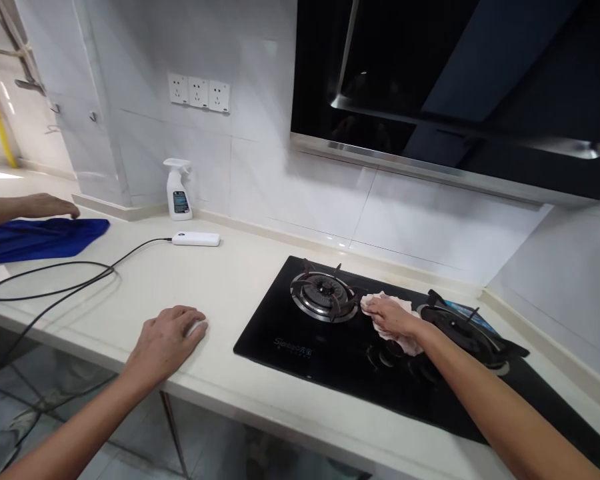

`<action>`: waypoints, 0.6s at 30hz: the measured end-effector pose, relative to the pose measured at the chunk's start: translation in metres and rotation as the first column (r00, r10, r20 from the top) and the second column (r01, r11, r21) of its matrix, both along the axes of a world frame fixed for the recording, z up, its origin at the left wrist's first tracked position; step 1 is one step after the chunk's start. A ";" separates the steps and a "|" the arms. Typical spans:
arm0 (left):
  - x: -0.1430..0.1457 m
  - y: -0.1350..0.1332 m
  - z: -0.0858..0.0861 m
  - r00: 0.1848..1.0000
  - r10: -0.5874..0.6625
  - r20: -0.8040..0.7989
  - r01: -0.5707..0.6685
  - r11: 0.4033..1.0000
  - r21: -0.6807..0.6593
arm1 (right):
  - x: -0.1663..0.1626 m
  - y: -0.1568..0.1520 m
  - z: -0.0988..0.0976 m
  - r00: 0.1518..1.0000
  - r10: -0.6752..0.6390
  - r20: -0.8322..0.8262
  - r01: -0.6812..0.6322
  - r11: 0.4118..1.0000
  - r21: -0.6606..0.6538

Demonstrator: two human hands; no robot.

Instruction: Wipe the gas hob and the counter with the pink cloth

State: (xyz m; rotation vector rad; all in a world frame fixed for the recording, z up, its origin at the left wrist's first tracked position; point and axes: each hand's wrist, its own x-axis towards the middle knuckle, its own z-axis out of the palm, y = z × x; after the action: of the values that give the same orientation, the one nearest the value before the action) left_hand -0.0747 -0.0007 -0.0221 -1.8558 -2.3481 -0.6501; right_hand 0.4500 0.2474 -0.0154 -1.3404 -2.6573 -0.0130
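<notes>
Entry: right hand (390,317), fingers pressed together, is wiping flat and evenly with a pale cloth (407,341) across a black glass gas hob (300,363), left hand (167,343) curving its fingers over a small white object (198,327).

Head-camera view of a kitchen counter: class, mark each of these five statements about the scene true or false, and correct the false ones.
1. The right hand presses a crumpled pale cloth on the black glass gas hob. True.
2. The left hand rests on the hob. False: it covers a small white object on the cream countertop.
3. The white trigger spray bottle lies on its side. False: it stands upright by the white tiled wall.
4. A co-worker's hand is over a blue cloth. True.
5. The thin black cable ends at the spray bottle. False: it ends at a white oblong device.
</notes>
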 end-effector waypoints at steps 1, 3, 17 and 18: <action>0.001 0.000 0.001 1.000 0.000 -0.001 0.000 1.000 -0.001 | 0.003 -0.006 0.002 0.999 -0.025 0.031 0.026 0.999 -0.022; 0.002 -0.001 0.002 1.000 -0.001 -0.003 0.001 1.000 0.004 | 0.010 -0.015 0.007 0.989 -0.117 0.093 0.122 0.991 -0.056; 0.003 0.000 -0.002 1.000 -0.019 0.017 0.018 0.998 0.055 | -0.034 -0.032 0.020 0.950 -0.247 0.193 0.264 0.962 -0.067; 0.003 0.000 -0.002 1.000 -0.020 0.017 0.019 0.998 0.058 | -0.044 -0.037 0.020 0.959 -0.206 0.193 0.224 0.971 -0.078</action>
State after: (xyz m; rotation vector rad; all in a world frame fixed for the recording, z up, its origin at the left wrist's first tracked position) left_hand -0.0719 -0.0006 -0.0244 -1.8590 -2.2980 -0.7316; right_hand 0.4056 0.2100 0.0045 -1.7352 -2.6740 -0.0333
